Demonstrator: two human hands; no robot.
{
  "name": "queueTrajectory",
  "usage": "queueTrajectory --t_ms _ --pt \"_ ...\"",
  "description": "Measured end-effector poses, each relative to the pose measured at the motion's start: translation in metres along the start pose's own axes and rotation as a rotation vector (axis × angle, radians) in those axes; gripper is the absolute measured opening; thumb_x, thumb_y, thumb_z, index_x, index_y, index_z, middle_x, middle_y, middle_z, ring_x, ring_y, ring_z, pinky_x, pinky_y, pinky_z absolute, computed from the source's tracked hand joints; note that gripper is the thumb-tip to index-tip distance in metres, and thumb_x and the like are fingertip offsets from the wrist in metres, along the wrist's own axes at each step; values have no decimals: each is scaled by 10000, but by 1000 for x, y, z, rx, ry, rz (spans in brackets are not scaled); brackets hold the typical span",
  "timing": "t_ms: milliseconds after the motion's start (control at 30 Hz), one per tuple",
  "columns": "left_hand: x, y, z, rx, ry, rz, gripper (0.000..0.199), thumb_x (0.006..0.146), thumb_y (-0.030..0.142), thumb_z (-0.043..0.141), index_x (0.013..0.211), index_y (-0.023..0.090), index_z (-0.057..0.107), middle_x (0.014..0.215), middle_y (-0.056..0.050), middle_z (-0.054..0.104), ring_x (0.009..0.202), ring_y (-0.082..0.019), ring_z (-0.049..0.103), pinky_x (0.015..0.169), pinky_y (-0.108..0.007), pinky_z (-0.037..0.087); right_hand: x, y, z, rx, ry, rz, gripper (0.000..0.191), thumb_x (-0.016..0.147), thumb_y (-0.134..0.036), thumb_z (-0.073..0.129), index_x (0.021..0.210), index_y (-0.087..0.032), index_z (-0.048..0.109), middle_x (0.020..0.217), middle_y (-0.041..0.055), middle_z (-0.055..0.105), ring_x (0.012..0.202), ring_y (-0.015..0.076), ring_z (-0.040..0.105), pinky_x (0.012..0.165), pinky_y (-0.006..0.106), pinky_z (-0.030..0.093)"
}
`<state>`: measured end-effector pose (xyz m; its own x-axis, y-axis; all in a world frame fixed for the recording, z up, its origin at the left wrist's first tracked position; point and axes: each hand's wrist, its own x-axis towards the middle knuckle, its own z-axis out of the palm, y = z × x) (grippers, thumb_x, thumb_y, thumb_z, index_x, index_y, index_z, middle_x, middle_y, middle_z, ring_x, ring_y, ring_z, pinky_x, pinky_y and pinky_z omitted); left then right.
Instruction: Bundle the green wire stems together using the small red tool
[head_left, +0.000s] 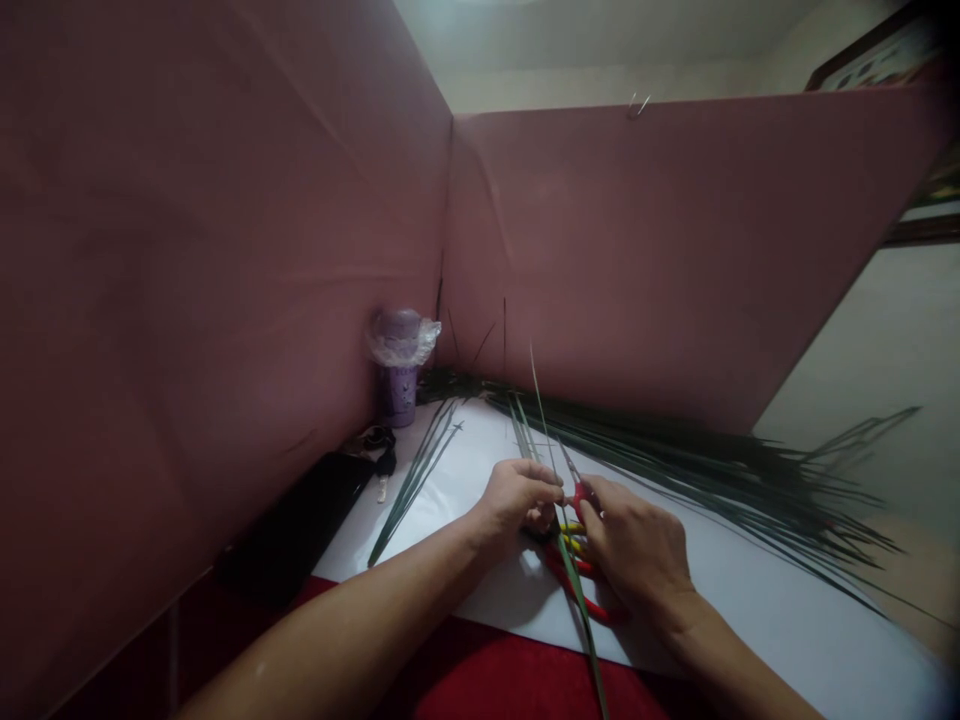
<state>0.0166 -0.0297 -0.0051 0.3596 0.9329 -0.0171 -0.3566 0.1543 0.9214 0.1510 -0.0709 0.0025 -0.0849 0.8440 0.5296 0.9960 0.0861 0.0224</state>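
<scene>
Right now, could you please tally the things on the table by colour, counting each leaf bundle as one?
Green: 2, big leaf pile and small leaf bunch
Red: 1, scissors
Purple: 1, cup
Black: 1, phone
Total: 5

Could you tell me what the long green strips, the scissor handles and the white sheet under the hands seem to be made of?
Green strips: plant leaf, probably palm; thin, tapering, matte. Scissor handles: likely plastic, smooth red loops. White sheet: looks like paper or thin board, flat and matte, with a straight edge.
</scene>
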Motion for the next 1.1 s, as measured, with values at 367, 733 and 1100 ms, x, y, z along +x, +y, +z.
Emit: queueTrajectory --t_ms 367,733,1100 --pt "-2 0 1 9 -6 -22 149 524 100 585 666 125 547 404 38 471 326 -67 399 360 -194 278 4 1 5 424 -68 133 203 810 -290 438 906 -246 611 731 6 671 639 170 598 546 245 334" --pt "-1 -6 1 103 -103 -44 131 597 214 613 650 119 540 476 0 550 332 -93 478 343 -194 324 14 3 13 1273 6 393 410 641 -431 663 905 -124 593 586 16 594 460 114 465 407 232 343" --pt "-6 -12 5 255 -250 -74 108 595 197 595 553 120 532 401 0 530 322 -100 485 355 -188 345 16 2 4 1457 -67 489 473 495 -371 768 856 -120 595 499 -40 518 390 61 384 365 193 269"
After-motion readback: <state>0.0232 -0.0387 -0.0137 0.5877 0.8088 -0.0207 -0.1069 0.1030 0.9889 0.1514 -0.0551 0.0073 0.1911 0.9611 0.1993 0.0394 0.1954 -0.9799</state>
